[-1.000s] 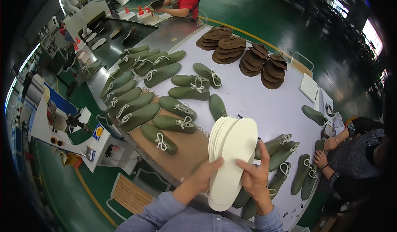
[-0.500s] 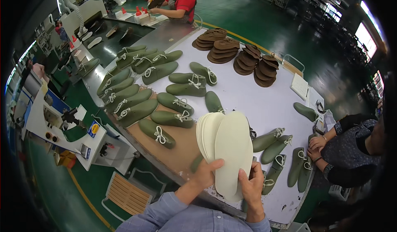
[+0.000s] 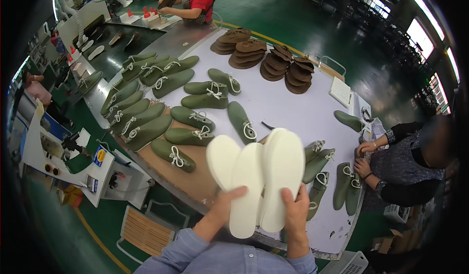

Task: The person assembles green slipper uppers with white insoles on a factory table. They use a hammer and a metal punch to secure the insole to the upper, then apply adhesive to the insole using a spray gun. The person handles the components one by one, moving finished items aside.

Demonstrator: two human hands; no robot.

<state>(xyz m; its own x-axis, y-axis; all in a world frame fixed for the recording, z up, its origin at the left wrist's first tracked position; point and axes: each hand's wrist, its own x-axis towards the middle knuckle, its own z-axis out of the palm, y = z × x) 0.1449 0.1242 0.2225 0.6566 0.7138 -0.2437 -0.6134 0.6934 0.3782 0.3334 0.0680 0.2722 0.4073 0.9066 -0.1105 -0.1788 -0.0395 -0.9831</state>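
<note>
Cream-white insoles are spread like a fan above the near part of the table. My left hand is closed on the left insoles, thumb across the top one; another tilts out to the left behind it. On the right, my right hand grips a small stack of insoles, thumb on the upper face and fingers at the outer edge. How many each hand holds is hidden. Just beyond them lies a green shoe last with a white cord loop.
Many green lasts cover the table's left side; more lie at the right. Stacks of brown shoe pieces line the far edge of the white table. A co-worker's hands rest at the right edge. A slatted chair stands lower left.
The insoles, bunched in one stack before, are now fanned apart into a left and a right group. My view has shifted, so the table sits further left.
</note>
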